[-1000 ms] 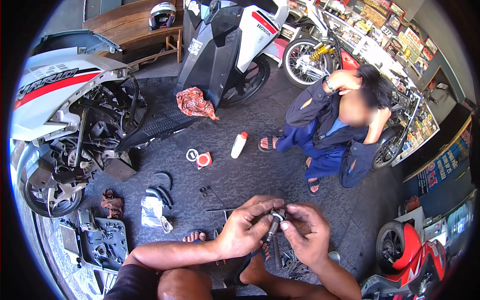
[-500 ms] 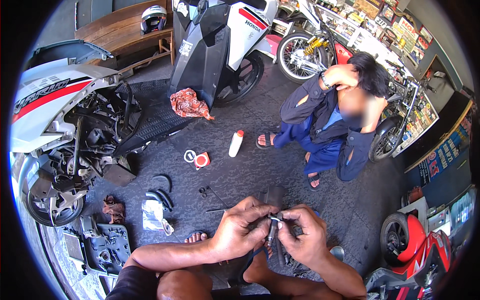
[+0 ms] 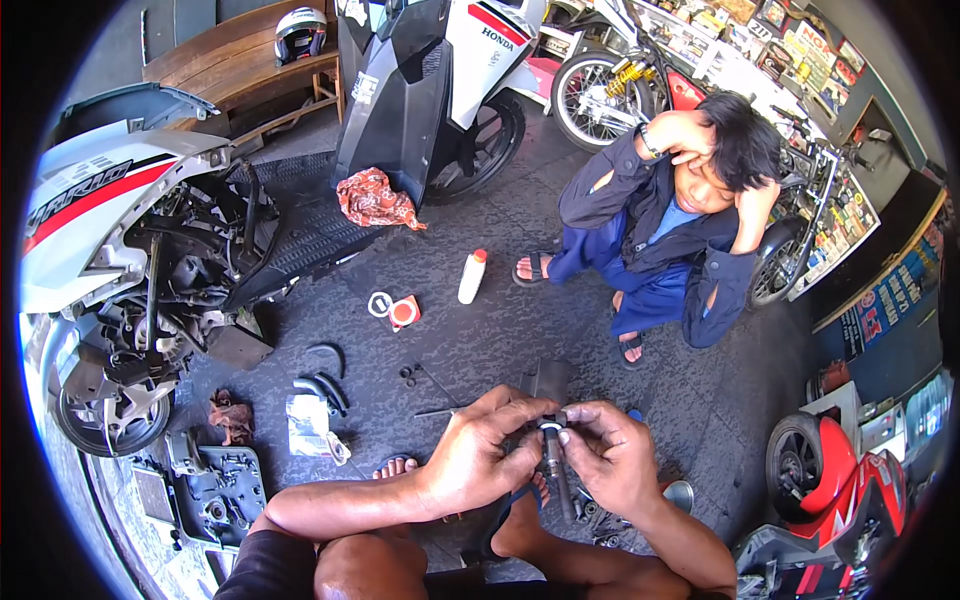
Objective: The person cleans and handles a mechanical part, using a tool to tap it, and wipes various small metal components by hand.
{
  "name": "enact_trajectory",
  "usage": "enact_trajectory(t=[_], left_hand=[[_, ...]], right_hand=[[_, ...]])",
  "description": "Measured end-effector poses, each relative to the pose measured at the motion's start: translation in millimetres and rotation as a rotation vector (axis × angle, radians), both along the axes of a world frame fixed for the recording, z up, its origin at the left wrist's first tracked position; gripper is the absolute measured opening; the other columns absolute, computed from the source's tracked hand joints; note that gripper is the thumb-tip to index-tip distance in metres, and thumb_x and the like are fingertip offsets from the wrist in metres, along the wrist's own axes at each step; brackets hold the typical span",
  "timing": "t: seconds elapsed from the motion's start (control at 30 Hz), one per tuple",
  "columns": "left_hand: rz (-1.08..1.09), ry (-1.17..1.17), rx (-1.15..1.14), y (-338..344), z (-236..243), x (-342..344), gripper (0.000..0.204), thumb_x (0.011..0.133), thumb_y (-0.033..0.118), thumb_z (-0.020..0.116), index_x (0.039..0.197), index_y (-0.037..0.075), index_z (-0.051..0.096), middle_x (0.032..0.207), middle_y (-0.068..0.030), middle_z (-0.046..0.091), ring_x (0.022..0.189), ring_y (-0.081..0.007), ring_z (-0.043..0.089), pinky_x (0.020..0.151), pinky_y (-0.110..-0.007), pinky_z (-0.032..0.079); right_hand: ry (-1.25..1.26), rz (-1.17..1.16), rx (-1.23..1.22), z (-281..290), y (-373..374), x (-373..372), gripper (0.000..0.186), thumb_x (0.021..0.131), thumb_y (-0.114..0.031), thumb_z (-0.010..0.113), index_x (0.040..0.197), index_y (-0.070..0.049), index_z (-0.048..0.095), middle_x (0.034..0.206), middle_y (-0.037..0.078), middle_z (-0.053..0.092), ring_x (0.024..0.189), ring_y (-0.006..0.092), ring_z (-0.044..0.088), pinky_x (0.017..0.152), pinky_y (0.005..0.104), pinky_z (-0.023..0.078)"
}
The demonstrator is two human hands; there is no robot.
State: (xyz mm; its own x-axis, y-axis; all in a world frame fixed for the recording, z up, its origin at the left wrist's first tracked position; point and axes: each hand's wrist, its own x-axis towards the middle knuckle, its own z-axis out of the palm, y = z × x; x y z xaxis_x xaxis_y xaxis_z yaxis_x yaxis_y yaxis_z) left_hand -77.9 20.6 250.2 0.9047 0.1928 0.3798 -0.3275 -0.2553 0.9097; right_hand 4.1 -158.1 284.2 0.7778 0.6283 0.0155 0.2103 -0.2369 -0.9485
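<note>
In front of my knees, my left hand [image 3: 485, 452] and my right hand [image 3: 612, 462] pinch a dark metal shaft-like part [image 3: 553, 450] with a pale ring near its top, their fingertips around the upper end. Below them on the floor are a long dark tool [image 3: 563, 495] and several small metal parts [image 3: 603, 525], partly hidden by my hands. A thin T-handled tool [image 3: 435, 390] lies beyond my left hand, beside two small dark rings [image 3: 408, 378]. Curved black hoses [image 3: 325, 390] and a plastic bag [image 3: 306, 425] lie farther left.
A partly stripped white scooter [image 3: 105, 210] and a parts tray [image 3: 220, 495] are at left. Another scooter [image 3: 390, 110] holds an orange rag [image 3: 372, 200]. A bottle [image 3: 472, 278] stands mid-floor. A co-worker [image 3: 650, 240] squats ahead, hands at head; red bodywork [image 3: 850, 470] is at right.
My fingers have shifted slightly on the metal part, which my hands still hold. The background sits a little higher in the picture. The co-worker still holds both hands to their head.
</note>
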Motion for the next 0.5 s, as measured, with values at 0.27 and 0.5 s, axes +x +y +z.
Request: enact_trajectory(t=[0.27,0.5], left_hand=[[-0.059,0.023,0.099,3.8,0.3,-2.8,0.044,0.080,-0.002,0.068,0.124,0.000,0.064,0.102,-0.0158,0.066,0.092,-0.0275,0.069,0.081,-0.036,0.057],[-0.034,-0.044,0.124,-2.8,-4.7,-1.5,0.042,0.078,-0.004,0.071,0.119,0.002,0.064,0.100,-0.0139,0.065,0.088,-0.0270,0.068,0.076,-0.038,0.057]], right_hand=[[-0.230,0.035,0.023,-6.3,1.6,1.0,0.019,0.087,0.004,0.067,0.105,0.006,0.062,0.094,0.013,0.069,0.087,0.0174,0.072,0.074,0.0306,0.060],[-0.287,0.102,-0.043,-5.4,-5.0,6.2,0.017,0.085,0.002,0.069,0.100,0.004,0.061,0.090,0.012,0.069,0.081,0.0156,0.071,0.067,0.0295,0.058]])
